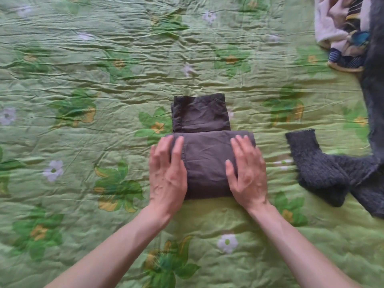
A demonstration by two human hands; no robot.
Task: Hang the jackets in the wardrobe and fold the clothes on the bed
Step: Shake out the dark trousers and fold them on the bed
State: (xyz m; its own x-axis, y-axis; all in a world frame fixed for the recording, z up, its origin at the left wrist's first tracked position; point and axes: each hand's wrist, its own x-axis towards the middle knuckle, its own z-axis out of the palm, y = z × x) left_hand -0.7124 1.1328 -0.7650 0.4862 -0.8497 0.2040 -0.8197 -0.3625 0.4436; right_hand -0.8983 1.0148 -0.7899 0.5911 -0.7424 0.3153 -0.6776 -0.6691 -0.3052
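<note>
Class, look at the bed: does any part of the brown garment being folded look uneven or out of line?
Yes. The brown garment is not squared up: a narrower section sticks out beyond the far edge of the folded bundle, set slightly left. Both hands, left hand and right hand, press flat on the bundle.

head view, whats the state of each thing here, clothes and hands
brown trousers: partly folded, flat on the bed
left hand: open, pressing on the trousers
right hand: open, pressing on the trousers
grey knit sweater: unfolded, sleeve spread out
clothes pile: crumpled, unfolded
green bedspread: wrinkled
</note>
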